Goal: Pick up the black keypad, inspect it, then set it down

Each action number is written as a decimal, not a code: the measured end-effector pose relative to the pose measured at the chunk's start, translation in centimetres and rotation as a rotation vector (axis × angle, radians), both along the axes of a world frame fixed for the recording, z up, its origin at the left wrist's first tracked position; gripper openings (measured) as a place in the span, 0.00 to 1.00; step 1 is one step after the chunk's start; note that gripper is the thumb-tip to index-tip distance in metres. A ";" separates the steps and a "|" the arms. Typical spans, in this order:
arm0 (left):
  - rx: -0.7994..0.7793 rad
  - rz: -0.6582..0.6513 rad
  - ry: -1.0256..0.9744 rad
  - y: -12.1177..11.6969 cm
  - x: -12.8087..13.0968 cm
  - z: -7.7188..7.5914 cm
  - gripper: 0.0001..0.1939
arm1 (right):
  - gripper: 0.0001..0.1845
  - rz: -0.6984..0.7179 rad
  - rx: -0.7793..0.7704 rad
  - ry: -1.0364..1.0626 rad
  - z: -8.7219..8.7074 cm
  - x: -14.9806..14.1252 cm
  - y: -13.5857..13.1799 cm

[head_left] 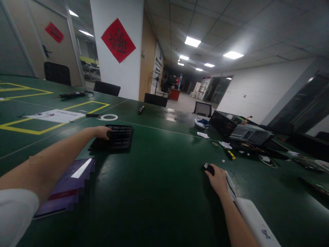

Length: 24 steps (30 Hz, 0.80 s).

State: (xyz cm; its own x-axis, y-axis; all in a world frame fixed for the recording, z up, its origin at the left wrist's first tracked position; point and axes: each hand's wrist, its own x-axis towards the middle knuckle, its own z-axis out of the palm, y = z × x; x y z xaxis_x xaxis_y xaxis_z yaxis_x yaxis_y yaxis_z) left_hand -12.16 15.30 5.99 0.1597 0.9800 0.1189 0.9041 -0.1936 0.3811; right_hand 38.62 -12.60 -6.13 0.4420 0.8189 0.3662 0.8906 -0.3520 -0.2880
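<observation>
With the right hand [218, 179], over the right of the desk [156, 192], fingers close round a small black block [210, 168], its long axis running left and slightly away (pale marking unreadable). The left hand [100, 132] has fingers curled at a slotted black tray [122, 137], grip unclear; bare desk lies between.

L fingers [106, 128] on blk panel [122, 139], grn tbl [154, 181]
</observation>
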 end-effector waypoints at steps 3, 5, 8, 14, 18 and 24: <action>-0.090 -0.058 0.119 0.2 0.1 -0.4 0.11 | 0.23 -0.001 0.012 0.004 0.0 0.3 0.0; -0.119 -0.065 0.183 0.2 0.5 -0.9 0.07 | 0.23 -0.002 0.021 0.033 0.3 0.4 0.0; -0.139 -0.056 0.214 -0.8 2.6 -1.4 0.10 | 0.22 0.046 -0.004 0.189 1.5 -0.9 0.5; -0.109 -0.160 -0.259 -8.4 11.2 -1.7 0.15 | 0.23 0.339 0.044 0.603 5.4 -10.5 2.6; -0.186 -0.311 -0.596 -14.7 15.0 -3.2 0.17 | 0.26 0.566 0.098 0.846 6.0 -15.8 3.1; -0.273 -0.492 -0.811 -19.0 15.6 -5.4 0.18 | 0.25 0.663 0.124 0.919 5.0 -16.8 2.1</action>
